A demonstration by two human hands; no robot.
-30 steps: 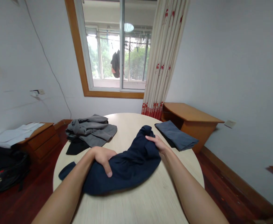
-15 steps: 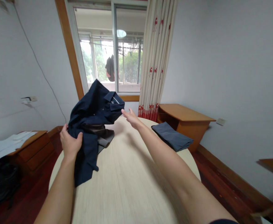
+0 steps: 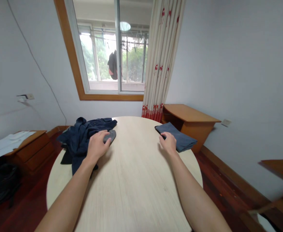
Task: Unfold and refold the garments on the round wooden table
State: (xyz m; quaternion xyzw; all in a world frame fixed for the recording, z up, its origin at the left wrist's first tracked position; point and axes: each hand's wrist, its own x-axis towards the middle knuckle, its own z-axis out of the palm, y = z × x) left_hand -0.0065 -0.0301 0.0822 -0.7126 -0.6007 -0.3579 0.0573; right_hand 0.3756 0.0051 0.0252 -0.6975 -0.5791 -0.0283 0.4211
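We take the position of the right hand (image 3: 168, 141) relative to the folded blue-grey cloth (image 3: 182, 136) as the governing relation.

The folded cloth lies right of the frame's centre, a little below mid-height, flat on the pale round surface (image 3: 136, 180). Its long axis runs from upper left to lower right. We see the right hand overlapping its left long side, towards the upper-left end, so that most of the cloth extends to the right of the fingers and towards the lower right. The right hand is much the nearer of the two; the left hand (image 3: 97, 145) is well apart from this cloth, across the bare middle of the surface.

Right fingers: lightly curled, thumb separated, with a dark gap between. We cannot tell whether they touch the cloth.

Left fingers: bent forward, thumb spread away from them. The left hand is at the right side of the heaped navy garment (image 3: 82, 138), left of the frame's centre. A patch of grey cloth (image 3: 111, 136) shows just beyond the thumb and fingers; we cannot confirm contact. A piece of black cloth (image 3: 66, 158) projects from beneath the heap at its lower left.
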